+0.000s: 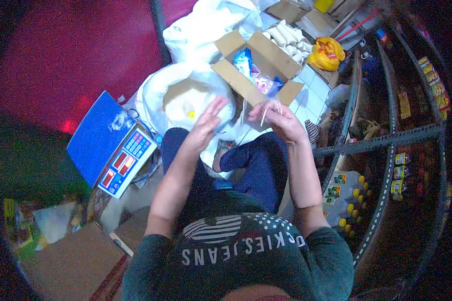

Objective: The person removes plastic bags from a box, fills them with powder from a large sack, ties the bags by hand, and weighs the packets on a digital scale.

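Note:
My left hand [207,125] is raised over the near right edge of an open white sack [153,95], its fingers stretched out and nothing in them. Inside the sack lies white, grainy content with a small clear and yellow item [191,114] on it. My right hand [278,119] hangs in front of the open cardboard box [231,75], fingers bent together. Something thin and pale shows at its fingertips, too blurred to name. Blue and pink packets [243,62] lie in the box.
A blue scale [98,143] with red digits stands at the left. Behind the sack is another white sack [201,30]. Filled small bags [286,37] and a yellow bag [327,53] lie beyond the box. Metal shelves [371,145] with bottles [344,195] line the right.

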